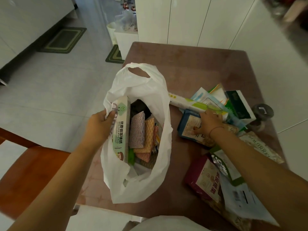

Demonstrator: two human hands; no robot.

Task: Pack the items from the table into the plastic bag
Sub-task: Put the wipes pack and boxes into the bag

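A white plastic bag (155, 90) stands open on the brown table (191, 64). Inside it a long green-and-white foil box (121, 129) leans at the left, beside orange and pink patterned cloths (143, 132). My left hand (100, 125) pinches the bag's left rim and holds it open. My right hand (208, 121) lies on a blue-edged snack packet (188, 124) to the right of the bag, fingers spread over it and thumb at its lower edge. A long white-and-green roll box (186, 102) lies just beyond that hand.
More packets are heaped at the right: a dark green box (240, 105), a maroon nut bag (205, 179), a silver pouch (220, 164), a white mailer (245, 200). Two small jars (263, 110) stand near the table's right edge. A wooden chair (33, 164) is at lower left.
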